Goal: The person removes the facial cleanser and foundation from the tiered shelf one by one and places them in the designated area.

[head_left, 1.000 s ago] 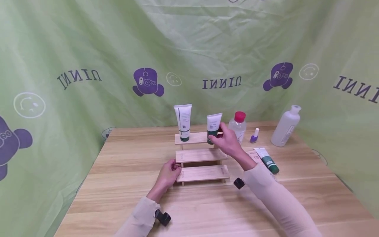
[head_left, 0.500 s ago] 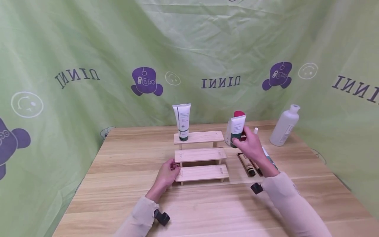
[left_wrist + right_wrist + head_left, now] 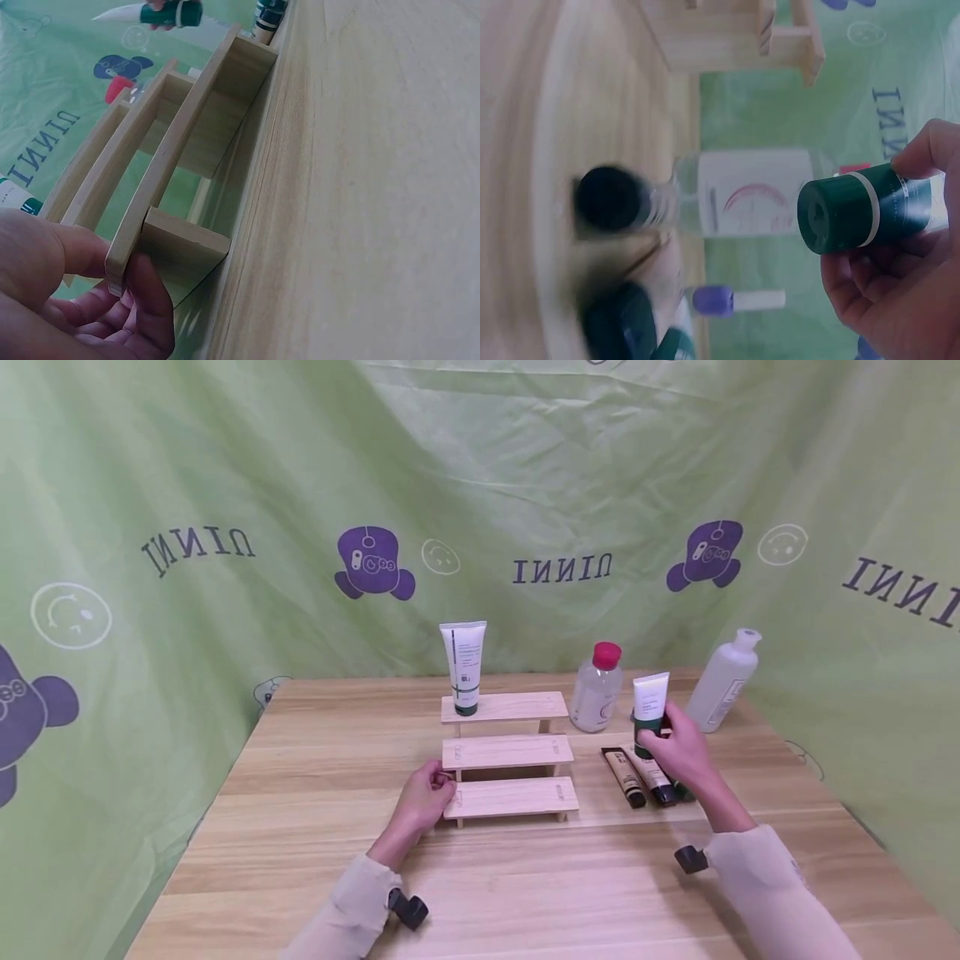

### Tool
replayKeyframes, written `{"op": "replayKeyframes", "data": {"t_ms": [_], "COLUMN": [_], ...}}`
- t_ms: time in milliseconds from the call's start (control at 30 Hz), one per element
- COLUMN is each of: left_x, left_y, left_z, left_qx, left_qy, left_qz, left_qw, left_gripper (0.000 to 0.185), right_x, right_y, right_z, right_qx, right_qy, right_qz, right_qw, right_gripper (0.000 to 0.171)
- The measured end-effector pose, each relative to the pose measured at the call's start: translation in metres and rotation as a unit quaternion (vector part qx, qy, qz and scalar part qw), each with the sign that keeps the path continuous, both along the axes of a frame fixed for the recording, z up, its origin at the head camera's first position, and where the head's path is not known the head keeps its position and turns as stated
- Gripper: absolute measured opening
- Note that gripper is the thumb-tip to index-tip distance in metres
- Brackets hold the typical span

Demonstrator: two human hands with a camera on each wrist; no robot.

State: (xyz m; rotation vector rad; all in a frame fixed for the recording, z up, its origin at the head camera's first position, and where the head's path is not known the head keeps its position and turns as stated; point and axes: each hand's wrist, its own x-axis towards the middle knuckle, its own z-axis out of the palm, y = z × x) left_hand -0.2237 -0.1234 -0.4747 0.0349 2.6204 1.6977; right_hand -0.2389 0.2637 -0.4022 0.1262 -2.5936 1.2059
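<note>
My right hand (image 3: 684, 750) grips a small white tube with a dark green cap (image 3: 649, 700), cap down, in the air above several tubes lying on the table. In the right wrist view the tube's green cap (image 3: 838, 214) sticks out between thumb and fingers. At the left end of the lowest step (image 3: 512, 798) of a three-step wooden stand, my left hand (image 3: 422, 797) pinches the board, as the left wrist view shows thumb and fingers (image 3: 150, 307) on either side of it. A taller white and green tube (image 3: 464, 664) stands upright on the top step's left end.
Right of the stand is a clear bottle with a red cap (image 3: 596, 693); a frosted bottle (image 3: 725, 685) leans farther right. A beige tube (image 3: 624, 775) and others lie in front. A purple nail polish bottle (image 3: 714, 300) shows in the right wrist view. Green cloth hangs behind.
My right hand has carried the small tube from the top step's right end rightward past the red-capped bottle to above the lying tubes. The left hand has stayed at the stand.
</note>
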Motion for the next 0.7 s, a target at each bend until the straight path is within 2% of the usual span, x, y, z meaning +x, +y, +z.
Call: {"op": "replayKeyframes", "data": {"t_ms": [200, 433, 567, 700], "left_x": [-0.001, -0.001, -0.002, -0.001], "left_y": [0.0, 0.0, 0.0, 0.0], "left_z": [-0.001, -0.002, -0.002, -0.003], "left_qx": [0.002, 0.001, 0.002, 0.003], "left_qy": [-0.002, -0.007, -0.003, -0.001], "left_qz": [0.0, 0.003, 0.002, 0.003], "left_qw": [1.0, 1.0, 1.0, 1.0], "left_gripper": [0.024, 0.019, 0.02, 0.022], "right_x": [0.004, 0.003, 0.004, 0.005], "right_y": [0.021, 0.048, 0.064, 0.078], "right_z": [-0.006, -0.003, -0.004, -0.011], "right_qx": [0.01, 0.038, 0.055, 0.072], "right_qy": [-0.026, -0.071, -0.103, -0.136], "right_qz": [-0.012, -0.023, -0.026, -0.024], "right_qw": [1.0, 0.997, 0.993, 0.988], "right_gripper": [0.043, 0.051, 0.06, 0.057]}}
